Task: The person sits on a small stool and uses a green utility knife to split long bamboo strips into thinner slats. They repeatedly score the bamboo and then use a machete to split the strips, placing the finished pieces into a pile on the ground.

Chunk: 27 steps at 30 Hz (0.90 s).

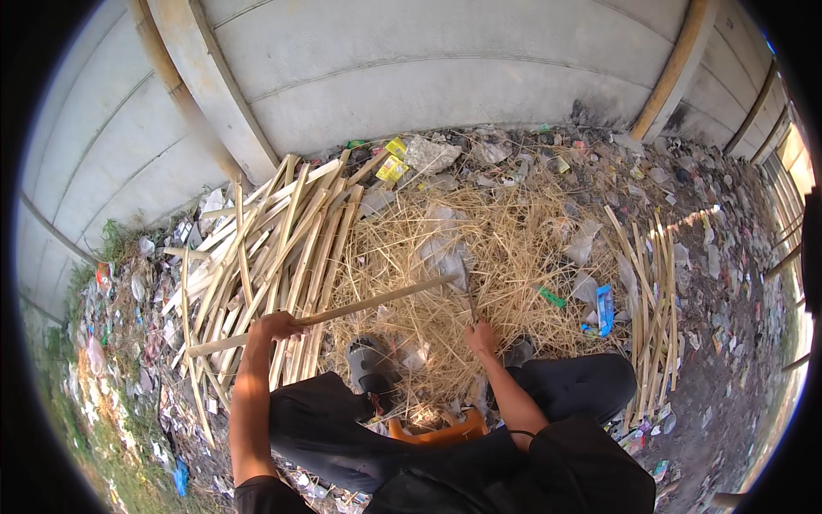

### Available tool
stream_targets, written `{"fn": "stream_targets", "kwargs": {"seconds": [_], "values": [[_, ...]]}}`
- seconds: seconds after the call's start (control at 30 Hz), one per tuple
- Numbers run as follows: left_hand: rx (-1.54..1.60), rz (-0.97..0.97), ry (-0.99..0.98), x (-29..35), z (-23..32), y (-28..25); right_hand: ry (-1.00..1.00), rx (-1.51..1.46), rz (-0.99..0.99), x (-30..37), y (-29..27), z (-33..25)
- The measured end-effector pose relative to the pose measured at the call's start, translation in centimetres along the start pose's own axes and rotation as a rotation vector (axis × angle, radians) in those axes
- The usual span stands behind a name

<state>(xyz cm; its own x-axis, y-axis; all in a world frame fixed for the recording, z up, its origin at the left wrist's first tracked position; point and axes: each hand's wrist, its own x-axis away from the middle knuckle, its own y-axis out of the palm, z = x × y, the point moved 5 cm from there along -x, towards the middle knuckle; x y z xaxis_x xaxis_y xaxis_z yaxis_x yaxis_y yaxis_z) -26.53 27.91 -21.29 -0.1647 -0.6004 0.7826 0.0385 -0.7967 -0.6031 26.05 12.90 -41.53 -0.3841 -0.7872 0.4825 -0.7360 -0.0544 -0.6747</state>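
My left hand (pixel 276 326) is closed round a long, flat bamboo strip (pixel 377 301). One end of the strip sticks out to the left past my wrist, and the other reaches up to the right over the shavings. In my closed right hand (pixel 481 337) is a knife (pixel 473 306), its narrow blade pointing away from me near the strip's far end. Whether blade and strip touch, I cannot tell. Beneath both lies a wide bed of straw-coloured bamboo shavings (pixel 385 248), between and beyond my feet.
A heap of split bamboo strips (pixel 291 231) lies on the left. Thinner strips (pixel 655 300) form a smaller pile on the right. A concrete wall (pixel 445 68) with posts stands beyond. Litter covers the ground, including a blue wrapper (pixel 605 310). An orange stool (pixel 441 431) shows below me.
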Motion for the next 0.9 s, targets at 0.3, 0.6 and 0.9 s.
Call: {"fn": "stream_targets", "kwargs": {"seconds": [0.3, 0.6, 0.9], "values": [[0.196, -0.118, -0.097, 4.7, 2.4, -0.1, -0.500, -0.493, 0.432, 4.8, -7.1, -11.3], [0.260, -0.054, -0.192, 4.3, 2.9, -1.0, -0.155, -0.259, 0.269, 1.8, -1.8, -3.8], [0.294, -0.066, -0.121, 3.5, 3.3, -1.2, -0.187, -0.078, 0.204, 1.9, -0.4, 0.1]]}}
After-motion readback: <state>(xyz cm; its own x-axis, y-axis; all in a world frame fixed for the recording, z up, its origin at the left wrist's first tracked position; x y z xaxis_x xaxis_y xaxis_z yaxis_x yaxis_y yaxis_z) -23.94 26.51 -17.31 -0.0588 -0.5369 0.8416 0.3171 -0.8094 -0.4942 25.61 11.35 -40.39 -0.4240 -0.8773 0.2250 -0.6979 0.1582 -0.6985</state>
